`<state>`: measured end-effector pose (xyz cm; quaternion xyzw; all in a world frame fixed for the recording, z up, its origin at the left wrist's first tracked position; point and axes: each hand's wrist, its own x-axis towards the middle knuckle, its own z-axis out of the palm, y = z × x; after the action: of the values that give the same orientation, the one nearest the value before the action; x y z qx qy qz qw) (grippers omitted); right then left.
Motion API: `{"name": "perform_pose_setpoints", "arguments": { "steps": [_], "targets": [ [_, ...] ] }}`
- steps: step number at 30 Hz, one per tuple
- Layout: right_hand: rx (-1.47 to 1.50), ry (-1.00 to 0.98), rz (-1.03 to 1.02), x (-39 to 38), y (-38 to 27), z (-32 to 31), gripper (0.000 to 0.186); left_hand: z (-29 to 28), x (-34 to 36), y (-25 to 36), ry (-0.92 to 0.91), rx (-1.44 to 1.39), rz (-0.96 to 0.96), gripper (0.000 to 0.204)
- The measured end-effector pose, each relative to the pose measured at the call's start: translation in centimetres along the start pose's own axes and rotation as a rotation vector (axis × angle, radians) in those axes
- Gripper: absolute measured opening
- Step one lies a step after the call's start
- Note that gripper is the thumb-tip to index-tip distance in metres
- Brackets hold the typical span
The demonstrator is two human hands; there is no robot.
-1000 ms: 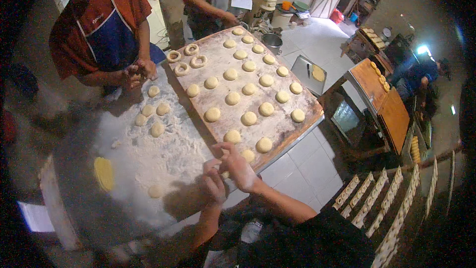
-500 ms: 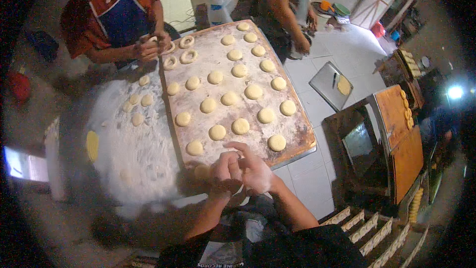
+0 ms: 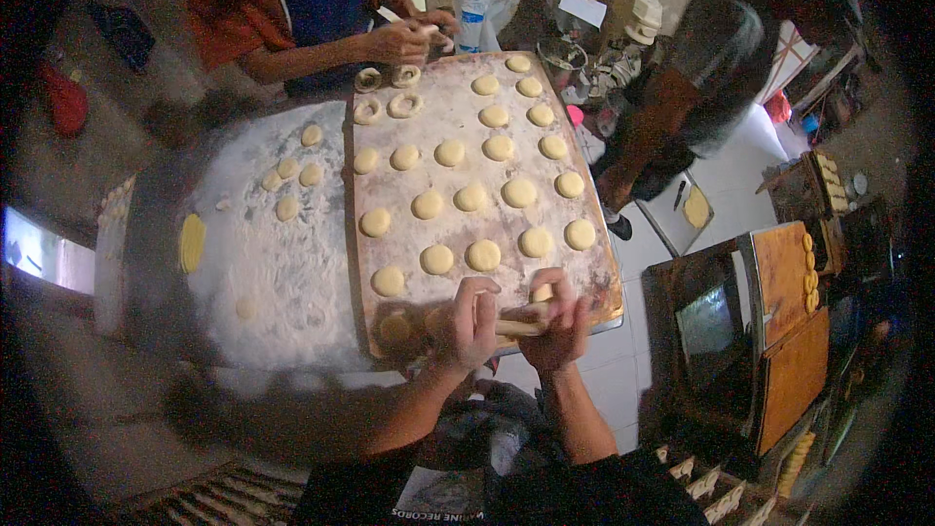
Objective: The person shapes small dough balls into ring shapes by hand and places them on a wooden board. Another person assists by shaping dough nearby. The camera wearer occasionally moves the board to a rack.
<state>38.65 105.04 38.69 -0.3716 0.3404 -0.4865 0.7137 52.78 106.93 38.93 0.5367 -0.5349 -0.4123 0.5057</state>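
A short pale strip of dough (image 3: 513, 325) is stretched between my two hands above the near edge of the wooden board (image 3: 443, 304). My left hand (image 3: 471, 329) has its fingers curled round one end. The other end is in my right hand (image 3: 557, 329), whose fingers are bent and blurred by motion. Flat round dough pieces, such as this dough disc (image 3: 483, 254), lie in rows over the board just beyond my hands. One more disc shows in part behind my right fingers, and a shaded dough piece (image 3: 394, 329) lies left of my left hand.
A co-worker in a blue apron (image 3: 331, 0) handles dough beside several dough rings (image 3: 405, 104) at the board's far left. Another person (image 3: 672, 107) bends over at the right, near a metal tray (image 3: 672, 224). Left stands a floured table (image 3: 282, 282) with small dough balls.
My hands, close together before, have moved apart, with the dough strip now showing between them. The person at the right has moved rightward and bent low. My view has shifted slightly.
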Motion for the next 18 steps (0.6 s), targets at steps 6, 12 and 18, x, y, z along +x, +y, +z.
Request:
{"name": "perform_pose_setpoints", "arguments": {
  "steps": [6,12,18],
  "targets": [
    [-0.689,-0.137,-0.280,0.5,-1.4,0.2,0.063,1.5,0.5,-0.4,-0.057,0.151,0.070,0.027],
    [-1.055,0.302,-0.099,2.2,-2.2,0.9,0.068,0.3,3.4,0.2,0.034,0.819,-0.145,0.060],
    [-1.805,0.193,-0.040,1.7,-0.4,0.1,0.075,-1.6,2.4,0.7,-0.147,0.983,-0.249,0.078]
  ]
}}
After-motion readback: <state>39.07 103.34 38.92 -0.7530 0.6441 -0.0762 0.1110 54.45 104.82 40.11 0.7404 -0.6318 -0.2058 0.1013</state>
